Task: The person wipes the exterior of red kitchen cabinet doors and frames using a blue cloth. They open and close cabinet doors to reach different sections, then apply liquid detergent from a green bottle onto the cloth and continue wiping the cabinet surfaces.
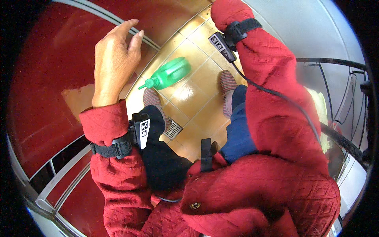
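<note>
My left hand is raised in front of a glossy red cabinet front, thumb and fingers apart, with nothing seen in it. A green translucent plastic bottle with a built-in handle and a spout lies on its side on the tiled floor, just ahead of my left foot. My right hand is out of view past the upper edge; only the red quilted sleeve and the strapped wrist device show. What that hand holds is hidden.
Glossy red cabinet fronts with metal trim stand at the left. A metal floor drain lies beside my left slipper; my right slipper stands farther right. At the right are a pale grey surface, a dark curved bar and a pale yellow cloth.
</note>
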The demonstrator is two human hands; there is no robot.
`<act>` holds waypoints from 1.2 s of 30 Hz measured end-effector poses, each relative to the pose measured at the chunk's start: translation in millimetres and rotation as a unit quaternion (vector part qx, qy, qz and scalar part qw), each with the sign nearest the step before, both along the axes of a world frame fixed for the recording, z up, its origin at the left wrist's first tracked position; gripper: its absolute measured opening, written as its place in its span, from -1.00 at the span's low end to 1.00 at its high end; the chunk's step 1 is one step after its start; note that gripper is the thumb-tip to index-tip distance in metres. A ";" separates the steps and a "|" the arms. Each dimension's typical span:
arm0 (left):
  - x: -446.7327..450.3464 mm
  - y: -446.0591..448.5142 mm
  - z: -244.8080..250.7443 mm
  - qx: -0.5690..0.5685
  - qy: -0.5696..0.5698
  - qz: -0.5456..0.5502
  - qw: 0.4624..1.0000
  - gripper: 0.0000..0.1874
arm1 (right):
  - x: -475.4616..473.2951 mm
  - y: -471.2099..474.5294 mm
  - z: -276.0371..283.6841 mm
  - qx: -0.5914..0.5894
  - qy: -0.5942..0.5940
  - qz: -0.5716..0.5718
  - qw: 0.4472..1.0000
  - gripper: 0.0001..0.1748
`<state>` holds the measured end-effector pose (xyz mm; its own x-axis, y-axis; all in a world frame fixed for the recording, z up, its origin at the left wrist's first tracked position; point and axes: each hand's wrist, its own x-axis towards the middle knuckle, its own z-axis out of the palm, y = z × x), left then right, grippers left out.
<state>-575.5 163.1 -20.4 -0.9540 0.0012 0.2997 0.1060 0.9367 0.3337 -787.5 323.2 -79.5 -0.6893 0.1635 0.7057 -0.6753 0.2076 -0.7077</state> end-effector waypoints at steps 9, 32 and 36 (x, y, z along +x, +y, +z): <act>1.3 -5.3 5.3 -0.014 -0.027 0.029 0.999 -0.70 | 11.3 6.9 -35.3 0.075 -0.064 0.016 0.995 -0.56; 24.4 -32.6 -74.9 -0.135 -0.368 -0.018 0.920 -0.56 | 64.9 0.7 -63.7 0.538 -0.164 0.353 0.748 -0.60; 33.9 -34.3 -97.9 -0.092 -0.375 -0.039 0.922 -0.70 | 70.6 5.1 -67.2 0.582 -0.163 0.327 0.727 -0.55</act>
